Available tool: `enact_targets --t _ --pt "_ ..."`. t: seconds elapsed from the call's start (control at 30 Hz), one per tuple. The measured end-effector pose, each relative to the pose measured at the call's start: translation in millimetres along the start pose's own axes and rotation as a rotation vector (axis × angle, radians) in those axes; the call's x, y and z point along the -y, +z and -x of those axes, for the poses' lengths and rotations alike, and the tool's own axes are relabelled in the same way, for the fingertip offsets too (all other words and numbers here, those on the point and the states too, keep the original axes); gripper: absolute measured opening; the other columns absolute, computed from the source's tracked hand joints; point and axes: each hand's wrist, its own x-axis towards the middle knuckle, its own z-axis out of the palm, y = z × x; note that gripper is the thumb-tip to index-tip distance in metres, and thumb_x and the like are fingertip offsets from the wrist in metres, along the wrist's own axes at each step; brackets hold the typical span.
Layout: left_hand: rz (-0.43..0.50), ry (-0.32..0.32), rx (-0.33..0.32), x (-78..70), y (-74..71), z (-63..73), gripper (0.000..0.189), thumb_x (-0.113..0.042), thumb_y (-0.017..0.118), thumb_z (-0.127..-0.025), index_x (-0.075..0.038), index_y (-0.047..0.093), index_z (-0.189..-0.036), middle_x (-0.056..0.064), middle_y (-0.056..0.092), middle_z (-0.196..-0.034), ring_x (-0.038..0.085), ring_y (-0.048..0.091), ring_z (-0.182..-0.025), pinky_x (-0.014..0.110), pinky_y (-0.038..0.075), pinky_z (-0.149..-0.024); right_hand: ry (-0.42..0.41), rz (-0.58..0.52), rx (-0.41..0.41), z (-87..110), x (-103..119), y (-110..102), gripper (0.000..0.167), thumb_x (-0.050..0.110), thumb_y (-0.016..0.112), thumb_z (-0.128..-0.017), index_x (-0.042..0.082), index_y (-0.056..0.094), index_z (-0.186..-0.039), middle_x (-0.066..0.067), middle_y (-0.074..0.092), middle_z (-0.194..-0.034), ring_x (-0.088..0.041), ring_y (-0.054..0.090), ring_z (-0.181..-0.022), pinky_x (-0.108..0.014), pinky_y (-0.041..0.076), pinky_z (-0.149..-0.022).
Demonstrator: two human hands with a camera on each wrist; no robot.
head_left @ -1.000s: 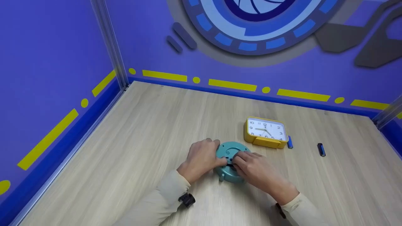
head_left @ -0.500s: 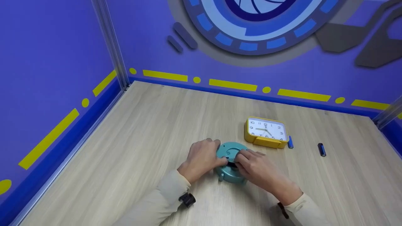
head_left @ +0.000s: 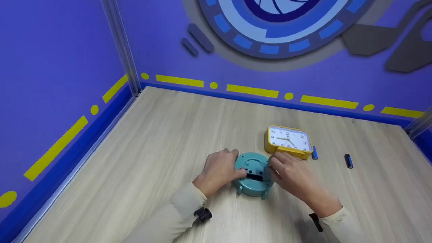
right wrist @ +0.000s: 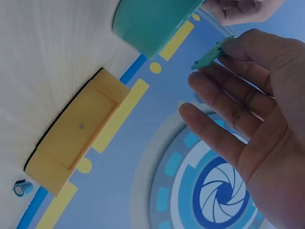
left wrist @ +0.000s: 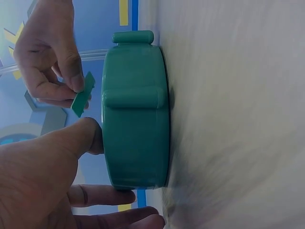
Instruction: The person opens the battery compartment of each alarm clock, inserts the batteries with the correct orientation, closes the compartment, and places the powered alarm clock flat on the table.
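Note:
A round teal alarm clock [head_left: 252, 188] lies face down on the table, its two small feet toward me. In its back a dark battery compartment [head_left: 255, 177] is uncovered. My left hand [head_left: 217, 171] grips the clock's left side, the thumb [left wrist: 90, 136] on the back and the fingers along the rim. At the right of the clock, my right hand [head_left: 293, 173] pinches a thin teal battery cover [left wrist: 83, 95] between thumb and fingers, raised off the clock's back. From the right wrist view, the cover [right wrist: 209, 56] shows small tabs, and the other fingers are spread.
A yellow rectangular alarm clock [head_left: 289, 139] lies face up just behind my right hand. One blue battery [head_left: 314, 153] is beside its right end, and a black-and-blue battery [head_left: 349, 161] lies farther right. Blue-purple panels [head_left: 175, 60] wall the table's back and sides.
The right hand has lifted the battery cover off the clock's back and moved right with it, exposing the battery compartment. The left hand keeps its hold on the clock.

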Motion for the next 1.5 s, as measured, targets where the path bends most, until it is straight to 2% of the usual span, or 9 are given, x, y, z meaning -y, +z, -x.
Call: enact_targets --t 0.2,0.43,0.7,1.03,1.5 --pt "0.017 0.000 0.004 -1.7 -0.1 -0.3 0.029 -0.037 0.077 -0.086 -0.013 0.062 -0.091 -0.003 0.048 -0.072 0.011 0.045 -0.065 0.028 0.039 -0.055 0.048 0.022 0.017 11.3 -9 -3 0.029 -0.003 0.091 -0.077 0.007 0.070 -0.094 -0.003 0.063 -0.090 -0.019 0.060 -0.082 -0.034 0.058 -0.075" --pt "0.011 0.001 -0.003 -3.0 0.4 -0.3 0.028 -0.036 0.076 -0.086 -0.013 0.061 -0.089 -0.004 0.048 -0.072 0.011 0.044 -0.064 0.028 0.039 -0.054 0.121 0.040 0.084 27.5 -21 -10 0.028 -0.001 0.091 -0.078 0.010 0.071 -0.093 0.000 0.062 -0.090 -0.017 0.059 -0.083 -0.036 0.058 -0.074" --pt "0.002 -0.017 0.010 -3.2 -0.1 1.0 0.030 -0.039 0.076 -0.088 -0.012 0.063 -0.093 -0.003 0.049 -0.074 0.012 0.046 -0.066 0.029 0.042 -0.056 0.133 0.064 0.108 41.5 -32 -9 0.025 0.003 0.092 -0.077 0.014 0.075 -0.091 0.002 0.064 -0.091 -0.015 0.061 -0.079 -0.035 0.058 -0.070" --pt "0.002 -0.015 0.009 -2.2 -0.3 0.3 0.028 -0.037 0.075 -0.087 -0.013 0.060 -0.089 -0.003 0.048 -0.072 0.012 0.047 -0.065 0.029 0.040 -0.054 0.154 0.033 0.223 45.7 -37 -2 0.024 -0.001 0.091 -0.079 0.013 0.080 -0.095 -0.001 0.067 -0.096 -0.016 0.066 -0.082 -0.037 0.060 -0.073" --pt "0.009 -0.021 -0.004 -1.9 0.4 -0.2 0.029 -0.037 0.075 -0.087 -0.013 0.059 -0.085 -0.003 0.047 -0.072 0.012 0.044 -0.063 0.029 0.039 -0.053 0.181 -0.005 0.296 46.8 -41 3 0.025 -0.004 0.088 -0.081 0.016 0.081 -0.094 0.004 0.063 -0.092 -0.010 0.055 -0.078 -0.034 0.057 -0.070"
